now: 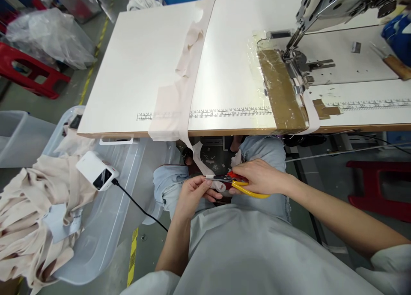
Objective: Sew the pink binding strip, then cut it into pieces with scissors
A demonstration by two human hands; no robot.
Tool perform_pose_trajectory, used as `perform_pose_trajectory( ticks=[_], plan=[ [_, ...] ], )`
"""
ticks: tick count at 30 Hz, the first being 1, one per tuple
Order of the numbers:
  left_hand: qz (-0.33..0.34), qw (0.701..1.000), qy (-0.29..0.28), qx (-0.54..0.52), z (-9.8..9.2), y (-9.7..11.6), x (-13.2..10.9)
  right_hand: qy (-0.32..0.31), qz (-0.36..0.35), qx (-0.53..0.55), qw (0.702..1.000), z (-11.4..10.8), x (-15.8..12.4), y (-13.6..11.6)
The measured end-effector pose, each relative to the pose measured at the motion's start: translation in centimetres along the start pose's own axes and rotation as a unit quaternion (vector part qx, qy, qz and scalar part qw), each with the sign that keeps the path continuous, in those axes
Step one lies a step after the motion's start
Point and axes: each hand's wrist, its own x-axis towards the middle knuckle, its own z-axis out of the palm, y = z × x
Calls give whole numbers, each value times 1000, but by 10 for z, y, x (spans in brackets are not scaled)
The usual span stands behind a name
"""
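Above my lap, my right hand (257, 177) grips scissors (250, 191) with a yellow and a red handle. Their blades point left and meet the pale fabric strip (202, 160) at my left hand's fingertips. My left hand (195, 192) pinches that strip between thumb and fingers. From there the strip runs up over the table's front edge and joins pale fabric pieces (168, 104) lying along the white tabletop (144, 51). A short end of the strip curls beneath the blades.
A sewing machine (293, 59) stands at the right of the table, a pale band (311, 111) hanging from it. On the left, a clear plastic bin (125, 213) holds beige fabric strips (41, 201) and a white power bank (98, 171) with a black cable. Red stools (379, 192) flank the table.
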Motion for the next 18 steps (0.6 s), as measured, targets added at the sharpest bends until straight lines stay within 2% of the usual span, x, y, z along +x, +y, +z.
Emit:
perform_pose_trajectory(
  ticks=[5, 8, 11, 13, 15, 16, 18],
  plan=[
    [-2, 1000, 1, 17, -1, -1, 1, 5, 13, 23, 1000, 3, 0, 5],
    [-10, 1000, -8, 22, 8, -5, 2, 43, 12, 117, 992, 7, 0, 4],
    [-27, 996, -77, 34, 22, 5, 1, 94, -16, 297, 950, 13, 1, -5],
    [-5, 985, -126, 117, 26, 29, 1, 127, -20, 354, 926, 17, -1, -11],
    [85, 949, -110, 283, 21, 66, 8, 168, -8, 352, 921, 19, -6, -15],
    [169, 909, -59, 377, 16, 88, 15, 189, 0, 344, 920, 20, -11, -15],
    [314, 816, 74, 481, 3, 133, 40, 232, 23, 313, 921, 21, -24, -13]
  ],
)
